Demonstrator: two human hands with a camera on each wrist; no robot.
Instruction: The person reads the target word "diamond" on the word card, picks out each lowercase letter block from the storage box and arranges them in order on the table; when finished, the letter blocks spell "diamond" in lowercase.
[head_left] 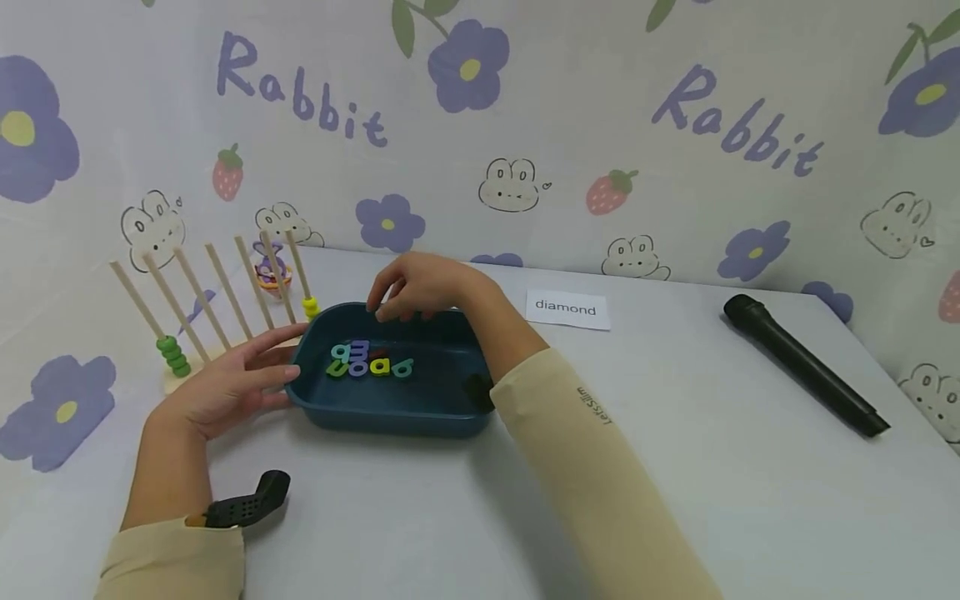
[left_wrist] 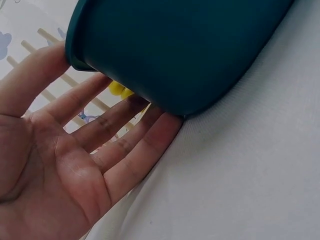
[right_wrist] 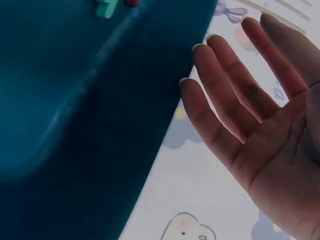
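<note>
In the head view a dark blue tray (head_left: 397, 425) sits on the white-covered table. Several coloured plastic letters lie inside it, among them a yellow "a" (head_left: 380, 367), a purple "o" (head_left: 358, 367) and a teal letter (head_left: 402, 368). My left hand (head_left: 228, 383) touches the tray's left end with extended fingers; the left wrist view has its thumb (left_wrist: 37, 75) up at the rim and the other fingers along the outer wall. Over the tray's far rim hovers my right hand (head_left: 423, 283), its fingers loosely bent and nothing held, as the right wrist view confirms.
A wooden rack with upright pegs (head_left: 191, 304) and green beads (head_left: 172, 357) stands behind the left hand, near a small purple toy (head_left: 272, 271). A card reading "diamond" (head_left: 567, 310) lies behind the tray. At the right lies a black microphone-like stick (head_left: 806, 367).
</note>
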